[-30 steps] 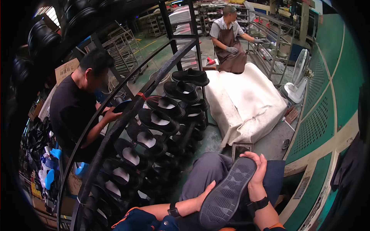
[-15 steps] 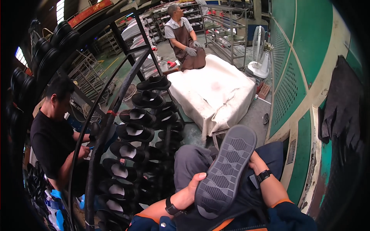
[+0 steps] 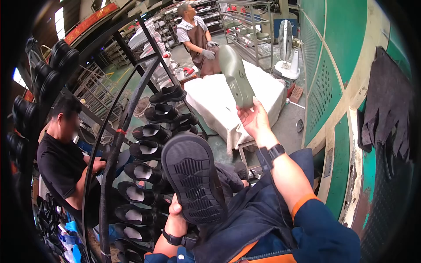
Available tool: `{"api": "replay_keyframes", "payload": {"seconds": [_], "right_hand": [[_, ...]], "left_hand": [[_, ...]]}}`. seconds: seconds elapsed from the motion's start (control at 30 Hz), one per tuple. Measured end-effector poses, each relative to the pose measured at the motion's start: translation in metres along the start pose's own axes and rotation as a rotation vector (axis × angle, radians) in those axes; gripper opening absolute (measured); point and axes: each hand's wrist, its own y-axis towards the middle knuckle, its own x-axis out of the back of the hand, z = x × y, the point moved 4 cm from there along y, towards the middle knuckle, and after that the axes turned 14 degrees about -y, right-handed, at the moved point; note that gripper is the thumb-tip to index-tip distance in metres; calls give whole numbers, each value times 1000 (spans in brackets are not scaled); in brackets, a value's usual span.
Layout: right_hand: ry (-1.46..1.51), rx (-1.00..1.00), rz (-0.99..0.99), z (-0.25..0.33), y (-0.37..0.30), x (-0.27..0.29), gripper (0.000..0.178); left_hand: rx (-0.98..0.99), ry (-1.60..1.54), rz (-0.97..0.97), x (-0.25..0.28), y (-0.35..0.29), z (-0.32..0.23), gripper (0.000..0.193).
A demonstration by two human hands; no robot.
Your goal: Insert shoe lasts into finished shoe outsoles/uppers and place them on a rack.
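Observation:
My left hand (image 3: 176, 221) grips a black shoe (image 3: 195, 179) near my lap, its thumb along the side edge. The shoe's dark, ridged sole faces me, so its upper is mostly hidden. Farther forward and to the right, my raised right hand (image 3: 255, 119) holds an olive-green shoe last (image 3: 235, 75) by its lower end. The last stands nearly upright, leaning left, in front of the white-covered table. It is apart from the shoe.
Black shoes (image 3: 149, 151) fill a dark metal rack (image 3: 112, 171) close on my left. Beyond it a person in black (image 3: 61, 162) works. An aproned person (image 3: 197, 41) stands behind the white-covered table (image 3: 210, 98). A fan (image 3: 286, 48) and green machine panels (image 3: 326, 87) are on the right.
Both hands were on one shoe with its sole up. Now my left hand alone holds a shoe, farther left, and my right hand has moved forward and up with a green shoe last.

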Motion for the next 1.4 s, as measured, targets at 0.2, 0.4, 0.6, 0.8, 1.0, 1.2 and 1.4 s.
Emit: {"api": "replay_keyframes", "payload": {"seconds": [0.2,0.4,0.6,0.8,1.0,1.2,1.4], "right_hand": [[-491,-839,677,-77,-102,-9,78],[-108,-559,665,-67,-144,-27,64],[-410,-112,632,-31,-145,-75,77],[-373,235,714,1,-146,-127,110],[-447,468,1184,33,-208,-239,100],[-1048,1030,1511,61,-228,-263,60],[-1255,358,1298,44,-193,-205,41]], "left_hand": [[-352,657,238,-42,7,-40,110],[-561,1518,551,-88,41,-26,47],[-603,1282,499,-102,39,12,28],[-1216,1620,538,-134,11,-25,28],[-1777,1386,126,-165,-57,-58,50],[-2332,2224,-497,-217,-156,-142,30],[-2177,2295,-567,-271,-231,-298,28]]}}
